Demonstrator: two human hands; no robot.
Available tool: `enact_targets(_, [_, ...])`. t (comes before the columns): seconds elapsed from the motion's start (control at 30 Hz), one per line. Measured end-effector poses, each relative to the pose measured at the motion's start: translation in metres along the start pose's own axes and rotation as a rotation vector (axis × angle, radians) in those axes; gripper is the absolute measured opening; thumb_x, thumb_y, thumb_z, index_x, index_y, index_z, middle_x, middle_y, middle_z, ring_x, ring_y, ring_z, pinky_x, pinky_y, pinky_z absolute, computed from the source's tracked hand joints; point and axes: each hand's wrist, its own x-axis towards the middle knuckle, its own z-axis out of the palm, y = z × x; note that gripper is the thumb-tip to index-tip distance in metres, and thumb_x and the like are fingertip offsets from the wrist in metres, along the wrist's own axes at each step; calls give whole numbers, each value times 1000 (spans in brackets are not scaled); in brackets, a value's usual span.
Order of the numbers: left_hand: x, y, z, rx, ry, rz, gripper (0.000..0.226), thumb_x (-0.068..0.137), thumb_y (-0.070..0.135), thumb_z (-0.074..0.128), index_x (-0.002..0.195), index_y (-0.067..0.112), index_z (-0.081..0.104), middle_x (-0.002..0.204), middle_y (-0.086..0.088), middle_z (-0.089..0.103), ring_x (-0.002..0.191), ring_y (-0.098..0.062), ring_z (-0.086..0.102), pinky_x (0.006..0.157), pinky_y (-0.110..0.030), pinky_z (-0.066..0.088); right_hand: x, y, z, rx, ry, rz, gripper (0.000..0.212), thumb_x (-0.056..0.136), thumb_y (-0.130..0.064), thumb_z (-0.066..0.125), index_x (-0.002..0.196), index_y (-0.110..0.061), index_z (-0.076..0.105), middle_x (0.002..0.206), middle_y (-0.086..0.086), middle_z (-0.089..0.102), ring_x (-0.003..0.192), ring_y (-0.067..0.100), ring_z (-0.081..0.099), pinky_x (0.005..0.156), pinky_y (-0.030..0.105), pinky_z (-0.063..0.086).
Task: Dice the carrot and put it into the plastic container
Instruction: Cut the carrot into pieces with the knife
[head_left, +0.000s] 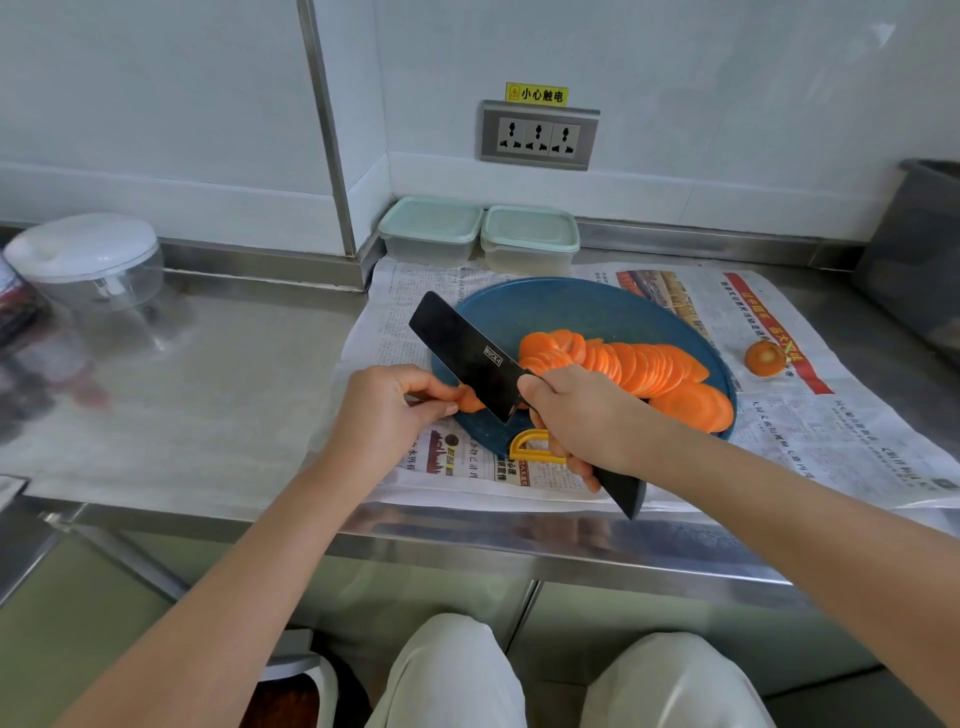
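A blue round cutting board (582, 306) lies on newspaper. Across it runs a long row of orange carrot slices (639, 366). My right hand (587, 421) grips the handle of a black cleaver (467, 356), whose blade slants up to the left over the board's left edge. My left hand (384, 410) pinches a small carrot stub (470, 401) right against the blade. Two lidded plastic containers, a left one (431, 228) and a right one (530, 239), stand shut at the back wall.
A cut-off carrot end (763, 357) lies on the newspaper (810, 415) to the right. A yellow peeler (530, 447) pokes out under my right hand. A clear chopper bowl with a white lid (88, 260) stands far left. A dark bin (919, 249) is at the right edge.
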Motion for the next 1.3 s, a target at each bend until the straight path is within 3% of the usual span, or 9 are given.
enact_targets(0.13, [-1,0,-1,-43,-19,12,15,77,3,74,83,18,74,87,2,75,84,-7,70,85,-23,55,4,2,5,48,-27,5,36,104,-27,26,79,-11,45,59,7,46,43,20,46,43,32,45])
enact_targets(0.23, [-1,1,-1,-38,-4,28,18,75,4,75,81,21,74,85,4,74,81,-5,70,82,-19,54,5,1,10,75,-23,1,37,104,-27,28,75,-11,45,58,7,45,40,17,44,39,27,42])
enact_targets(0.43, [-3,1,1,-64,26,68,27,74,5,76,75,32,71,78,15,72,79,-5,70,81,-22,56,7,3,20,-16,15,-22,40,104,-29,22,72,-14,42,63,5,48,50,16,45,38,14,40])
enact_targets(0.67, [-3,2,-1,-63,17,19,23,74,3,76,76,25,72,80,6,74,76,-8,71,80,-27,57,5,-1,12,-9,22,-83,38,105,-26,23,69,-24,35,65,1,43,51,12,40,43,21,40])
enact_targets(0.83, [-1,1,-2,10,34,30,26,75,3,77,69,27,69,76,4,73,72,-10,69,78,-31,58,-2,0,-5,93,38,-70,38,104,-29,29,74,-12,46,56,4,44,33,8,41,40,25,39])
enact_targets(1.0, [1,-6,-2,6,34,14,36,75,2,76,56,26,58,78,-5,73,82,-16,72,83,-45,56,-6,-1,-6,30,-4,-89,37,105,-26,28,73,-16,43,58,6,44,36,11,43,42,32,44])
enact_targets(1.13, [1,-8,-1,-44,-1,41,36,78,-4,71,56,15,49,78,-8,73,86,-14,72,84,-45,56,-5,1,-3,47,38,-99,41,105,-29,29,71,-13,46,56,1,44,30,1,44,35,13,34])
enact_targets(1.3, [4,-12,-1,34,48,42,43,75,2,76,50,28,52,76,-5,72,86,-18,71,83,-47,56,-4,2,-3,57,59,-120,41,105,-30,29,71,-13,47,56,1,44,34,-3,47,37,12,36])
